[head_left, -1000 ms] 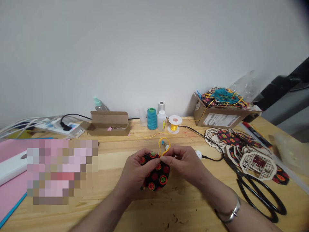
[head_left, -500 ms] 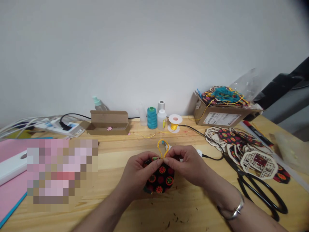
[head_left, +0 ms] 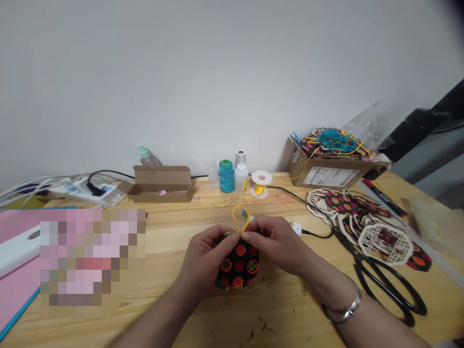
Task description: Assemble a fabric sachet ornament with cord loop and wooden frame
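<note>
Two hands are meeting over the table [head_left: 253, 309] in the head view, the only one we have. We are cupping a small black pouch [head_left: 239, 265] with bright round motifs in our left hand [head_left: 207, 257], fingers curling round its left side and thumb and forefinger closing on its top edge. Our right hand [head_left: 280, 243] is pinching shut on the base of a yellow cord loop [head_left: 240, 216], just where it is standing up out of the pouch's top. The two pinches are touching, which, as we judge it, is steadying the loop against the cloth. Whether the pouch's lower end is resting on the wood or hanging just above it, we cannot tell. A silver bangle [head_left: 342, 310] is sitting on our right wrist.

Right of our right hand, black scissors [head_left: 357, 261] are lying near, blades pointing away toward a spread of fretwork pieces [head_left: 384, 240]. Beyond those a box [head_left: 326, 175] is holding tangled teal and yellow thread. Straight past our hands a teal spool [head_left: 226, 177], a white bottle [head_left: 241, 179] and a reel [head_left: 261, 183] of yellow cord are standing together, likely for easy reach. Well left of our left hand an open carton [head_left: 159, 183], a power strip [head_left: 90, 191] and a pink sheet [head_left: 14, 285] are lying. Dark crumbs [head_left: 261, 330] are dotting the pale wood near our wrists, and a plain white wall [head_left: 217, 72] is closing off the room behind.
</note>
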A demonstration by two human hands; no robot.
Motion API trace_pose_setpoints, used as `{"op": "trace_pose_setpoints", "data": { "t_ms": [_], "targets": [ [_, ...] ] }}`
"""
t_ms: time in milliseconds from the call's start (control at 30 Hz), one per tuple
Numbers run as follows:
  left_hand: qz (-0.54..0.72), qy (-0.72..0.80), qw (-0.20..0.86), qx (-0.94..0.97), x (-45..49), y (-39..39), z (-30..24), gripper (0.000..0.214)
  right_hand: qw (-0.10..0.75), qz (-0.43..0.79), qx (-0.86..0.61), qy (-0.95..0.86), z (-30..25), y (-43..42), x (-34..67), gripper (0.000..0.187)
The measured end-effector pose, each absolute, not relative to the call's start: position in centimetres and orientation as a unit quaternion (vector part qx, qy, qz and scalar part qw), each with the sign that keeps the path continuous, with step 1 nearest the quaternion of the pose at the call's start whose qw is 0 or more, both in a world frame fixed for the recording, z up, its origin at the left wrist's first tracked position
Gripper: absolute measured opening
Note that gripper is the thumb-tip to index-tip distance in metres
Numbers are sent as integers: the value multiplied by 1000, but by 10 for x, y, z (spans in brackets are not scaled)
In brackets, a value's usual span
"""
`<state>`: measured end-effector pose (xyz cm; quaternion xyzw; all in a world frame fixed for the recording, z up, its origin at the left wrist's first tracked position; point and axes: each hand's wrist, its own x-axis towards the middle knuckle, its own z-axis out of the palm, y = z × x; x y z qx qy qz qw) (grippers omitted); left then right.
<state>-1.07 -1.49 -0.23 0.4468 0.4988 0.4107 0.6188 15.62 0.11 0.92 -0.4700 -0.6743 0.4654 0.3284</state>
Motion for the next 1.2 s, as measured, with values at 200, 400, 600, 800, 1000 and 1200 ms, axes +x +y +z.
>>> {"op": "trace_pose_setpoints", "data": {
  "t_ms": [200, 400, 600, 800, 1000, 1200],
  "targets": [
    [426, 517, 604, 432, -11, -13, 1, 22, 340, 490, -445, -668, 12, 0, 157, 29],
    [428, 515, 607, 429, -12, -12, -2, 21, 356, 499, -476, -631, 10, -1, 153, 21],
    [417, 517, 593, 455, -10, -14, 0, 20, 367, 472, -485, -638, 7, -1, 151, 16],
    [412, 506, 604, 458, -11, -15, -1, 18, 355, 490, -483, -632, 8, -1, 152, 15],
    [416, 505, 574, 493, -11, -16, -3, 16, 349, 508, -477, -627, 8, -1, 150, 13],
    [415, 539, 551, 483, -10, -15, -2, 18, 355, 483, -471, -647, 7, -3, 149, 14]
  ]
}}
